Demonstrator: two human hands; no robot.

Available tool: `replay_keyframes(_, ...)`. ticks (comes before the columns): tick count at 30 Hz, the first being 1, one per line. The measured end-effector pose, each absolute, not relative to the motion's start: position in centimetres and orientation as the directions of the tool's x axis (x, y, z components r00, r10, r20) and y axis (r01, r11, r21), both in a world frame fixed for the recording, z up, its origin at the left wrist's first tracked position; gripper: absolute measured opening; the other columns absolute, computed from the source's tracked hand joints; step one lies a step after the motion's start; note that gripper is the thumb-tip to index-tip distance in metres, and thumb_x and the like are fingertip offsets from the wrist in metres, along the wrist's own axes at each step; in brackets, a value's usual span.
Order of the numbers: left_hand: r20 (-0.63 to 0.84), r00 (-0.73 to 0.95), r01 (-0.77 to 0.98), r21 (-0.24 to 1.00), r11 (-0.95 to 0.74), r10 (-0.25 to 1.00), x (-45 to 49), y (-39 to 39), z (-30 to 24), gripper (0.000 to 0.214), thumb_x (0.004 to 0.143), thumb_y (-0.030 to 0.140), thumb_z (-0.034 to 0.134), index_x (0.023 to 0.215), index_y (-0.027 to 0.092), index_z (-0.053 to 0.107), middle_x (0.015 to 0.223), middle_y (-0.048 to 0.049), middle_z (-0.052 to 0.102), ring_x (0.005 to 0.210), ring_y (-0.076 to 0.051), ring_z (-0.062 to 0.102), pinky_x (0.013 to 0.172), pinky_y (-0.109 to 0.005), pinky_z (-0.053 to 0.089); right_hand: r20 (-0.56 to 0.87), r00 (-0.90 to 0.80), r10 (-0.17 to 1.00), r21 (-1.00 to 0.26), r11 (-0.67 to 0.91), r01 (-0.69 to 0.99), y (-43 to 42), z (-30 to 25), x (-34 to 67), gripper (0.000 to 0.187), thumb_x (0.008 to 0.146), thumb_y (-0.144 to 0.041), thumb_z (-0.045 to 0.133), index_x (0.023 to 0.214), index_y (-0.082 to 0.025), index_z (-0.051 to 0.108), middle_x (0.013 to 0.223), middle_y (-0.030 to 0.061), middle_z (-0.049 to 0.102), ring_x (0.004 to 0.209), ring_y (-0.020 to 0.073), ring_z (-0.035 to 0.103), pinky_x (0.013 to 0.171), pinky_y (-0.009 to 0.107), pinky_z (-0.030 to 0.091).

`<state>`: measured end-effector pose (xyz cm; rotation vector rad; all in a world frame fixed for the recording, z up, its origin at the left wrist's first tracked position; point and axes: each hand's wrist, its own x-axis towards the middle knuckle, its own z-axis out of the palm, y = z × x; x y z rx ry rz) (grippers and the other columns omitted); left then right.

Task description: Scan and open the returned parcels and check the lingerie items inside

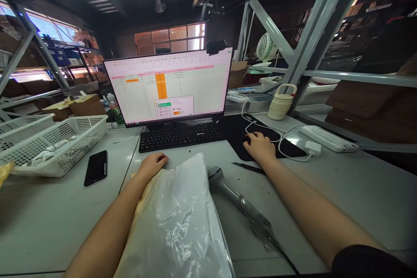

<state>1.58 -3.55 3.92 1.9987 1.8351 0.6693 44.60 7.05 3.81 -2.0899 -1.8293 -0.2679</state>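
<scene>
My right hand (259, 146) lies curled over a computer mouse (247, 140) on a black mouse pad (286, 147). My left hand (153, 164) rests in a loose fist on the grey table, just in front of the black keyboard (181, 136) and at the upper left corner of a clear plastic bag (177, 221) with something pale inside. That bag lies between my forearms. A grey handheld barcode scanner (239, 204) lies just right of the bag. The monitor (167, 86) shows a spreadsheet with orange cells.
A black phone (96, 167) lies left of the keyboard beside white plastic baskets (55, 145). A dark pen (249, 167) lies by my right wrist. A cream bottle (282, 103), a white power strip (327, 138) and white cables sit to the right. Metal shelving surrounds the desk.
</scene>
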Motion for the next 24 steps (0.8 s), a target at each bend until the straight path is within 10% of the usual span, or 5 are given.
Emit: replay_keyframes(24,0.108,0.031,0.836,0.542,-0.084,0.994,2.0,-4.1,4.6,0.029,0.092,0.035,0.051,0.101,0.023,0.076,0.101,-0.0039,0.077,0.093,-0.022,0.068,0.079,-0.029,0.049,0.391,0.053,0.919,-0.144,0.005,0.990,8.3,3.0,45.3,0.045,0.096,-0.038,0.044,0.130,-0.017,0.064,0.140,0.0184,0.054,0.113,0.0354,0.061,0.089,0.046,0.051)
